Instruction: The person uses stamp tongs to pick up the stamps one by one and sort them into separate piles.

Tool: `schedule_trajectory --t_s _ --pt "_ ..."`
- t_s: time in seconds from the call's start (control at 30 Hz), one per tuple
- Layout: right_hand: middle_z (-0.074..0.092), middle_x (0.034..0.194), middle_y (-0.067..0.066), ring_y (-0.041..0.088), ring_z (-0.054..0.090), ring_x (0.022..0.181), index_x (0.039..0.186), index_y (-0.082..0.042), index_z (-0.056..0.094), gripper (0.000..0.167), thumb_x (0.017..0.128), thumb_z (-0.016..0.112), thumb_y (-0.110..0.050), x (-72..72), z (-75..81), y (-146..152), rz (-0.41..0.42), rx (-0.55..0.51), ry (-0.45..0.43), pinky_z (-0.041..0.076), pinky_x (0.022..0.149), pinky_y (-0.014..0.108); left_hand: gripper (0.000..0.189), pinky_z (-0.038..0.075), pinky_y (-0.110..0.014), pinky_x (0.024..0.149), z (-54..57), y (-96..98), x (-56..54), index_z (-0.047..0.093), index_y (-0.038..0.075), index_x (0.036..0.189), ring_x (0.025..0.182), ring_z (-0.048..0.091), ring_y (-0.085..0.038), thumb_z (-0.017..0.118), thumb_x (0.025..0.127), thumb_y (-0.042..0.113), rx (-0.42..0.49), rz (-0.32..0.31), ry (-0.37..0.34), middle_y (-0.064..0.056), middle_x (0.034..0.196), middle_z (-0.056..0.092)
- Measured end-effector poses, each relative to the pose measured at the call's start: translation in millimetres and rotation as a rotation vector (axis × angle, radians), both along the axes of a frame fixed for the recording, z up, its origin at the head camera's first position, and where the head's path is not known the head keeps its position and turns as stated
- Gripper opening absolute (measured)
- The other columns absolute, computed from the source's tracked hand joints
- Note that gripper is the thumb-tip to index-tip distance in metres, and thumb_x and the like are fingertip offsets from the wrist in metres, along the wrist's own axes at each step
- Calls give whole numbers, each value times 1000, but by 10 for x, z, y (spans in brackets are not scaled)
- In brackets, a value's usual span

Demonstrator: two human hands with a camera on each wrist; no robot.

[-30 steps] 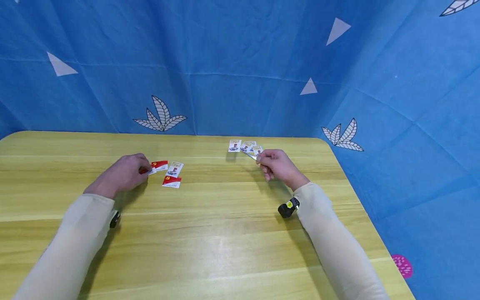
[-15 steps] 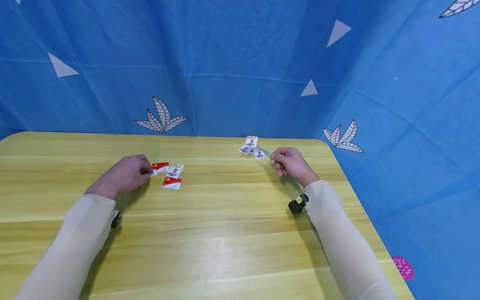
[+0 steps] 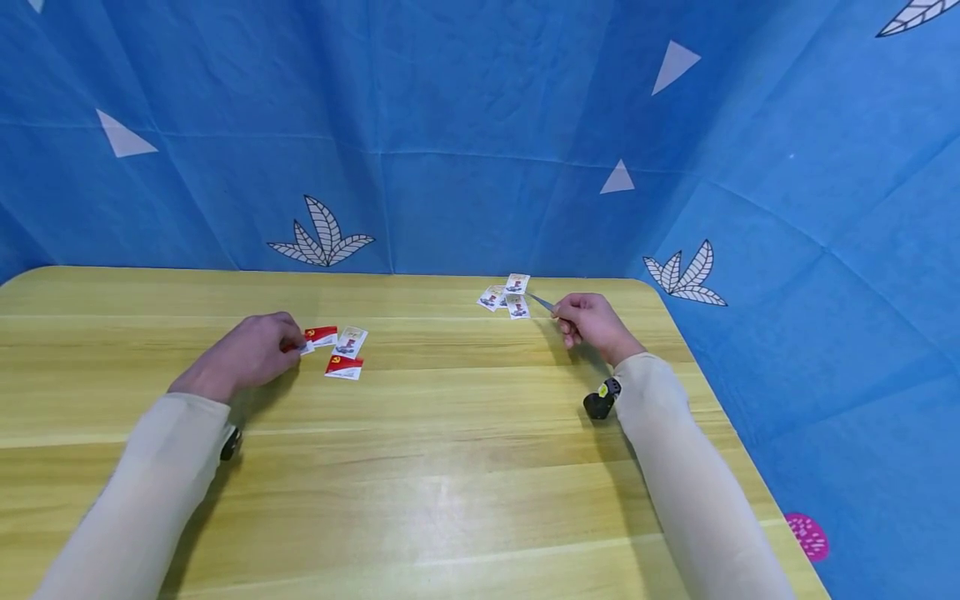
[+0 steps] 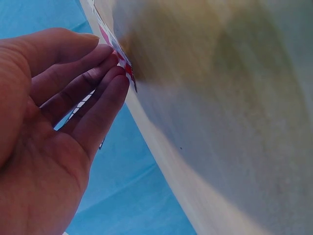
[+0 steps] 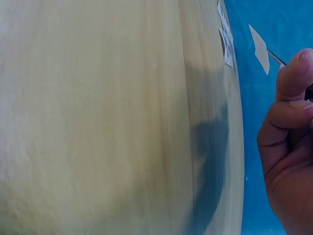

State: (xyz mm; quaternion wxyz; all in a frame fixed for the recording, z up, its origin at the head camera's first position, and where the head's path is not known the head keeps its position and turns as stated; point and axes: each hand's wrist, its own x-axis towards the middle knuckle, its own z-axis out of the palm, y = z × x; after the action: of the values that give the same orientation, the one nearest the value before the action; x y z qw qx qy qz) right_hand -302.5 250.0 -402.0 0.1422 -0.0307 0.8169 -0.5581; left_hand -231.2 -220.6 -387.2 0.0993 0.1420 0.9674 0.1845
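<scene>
My right hand point(image 3: 596, 325) pinches thin pointed tweezers point(image 3: 542, 302) between thumb and forefinger. A small white printed card point(image 3: 517, 283) is at their tip; in the right wrist view this card point(image 5: 260, 51) hangs clear of the table. Just beneath it lie several like cards point(image 3: 518, 308), partly overlapping. On the left, the fingertips of my left hand point(image 3: 251, 354) rest on a red-and-white card point(image 3: 307, 347), mostly hidden by the hand. In the left wrist view the fingers point(image 4: 105, 115) are fairly straight, with the thumb held apart.
Beside the left hand lie two red-and-white cards, a far one point(image 3: 321, 335) and a near one point(image 3: 344, 367). A white printed card point(image 3: 350, 342) lies between them. The wooden table point(image 3: 420, 467) ends at a blue patterned curtain point(image 3: 480, 208) behind and to the right.
My right hand has moved right, and the card at the tweezers' tip has come from the left of the other cards to above their right side. The left hand stays in place.
</scene>
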Motion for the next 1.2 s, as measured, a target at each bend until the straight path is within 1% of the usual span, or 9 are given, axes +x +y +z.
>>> schedule_trajectory --t_s 0.4,0.57,0.67,0.83,0.93,1.2 --pt "51 69 8 13 50 49 110 16 56 30 104 46 -12 -11 -5 39 -12 26 -13 46 51 26 22 44 -58 93 5 -8 -7 71 -8 106 103 54 -42 68 89 6 19 -19 9 -24 113 60" --pt "52 69 7 14 52 50 111 15 55 29 104 47 -12 16 -15 65 -9 43 -45 46 52 27 22 44 -58 94 -24 4 9 71 -7 107 104 54 -42 67 90 6 31 -17 1 -23 113 60" --pt "52 69 7 14 53 51 109 16 56 31 104 48 -14 12 -25 59 -4 56 -43 46 52 27 22 44 -58 94 -37 -10 10 71 -7 107 104 54 -42 67 90 6 28 -16 15 -23 113 60" --pt "51 67 6 14 52 48 104 14 60 32 103 51 -17 -1 -43 59 -62 103 -47 48 53 28 23 44 -58 94 -25 -20 11 71 -7 108 105 54 -41 67 90 6 25 -20 29 -23 114 60" --pt "51 66 6 14 51 47 103 12 61 31 102 51 -17 8 -52 70 -98 111 -52 49 53 29 24 44 -58 94 -14 -22 16 71 -7 109 104 54 -41 67 90 6 22 -24 26 -23 114 59" --pt "51 65 5 14 52 48 103 14 59 32 102 50 -18 47 -81 71 -115 73 -36 45 51 28 24 44 -58 94 -14 -32 26 71 -8 109 104 54 -41 66 90 6 26 -26 18 -22 114 58"
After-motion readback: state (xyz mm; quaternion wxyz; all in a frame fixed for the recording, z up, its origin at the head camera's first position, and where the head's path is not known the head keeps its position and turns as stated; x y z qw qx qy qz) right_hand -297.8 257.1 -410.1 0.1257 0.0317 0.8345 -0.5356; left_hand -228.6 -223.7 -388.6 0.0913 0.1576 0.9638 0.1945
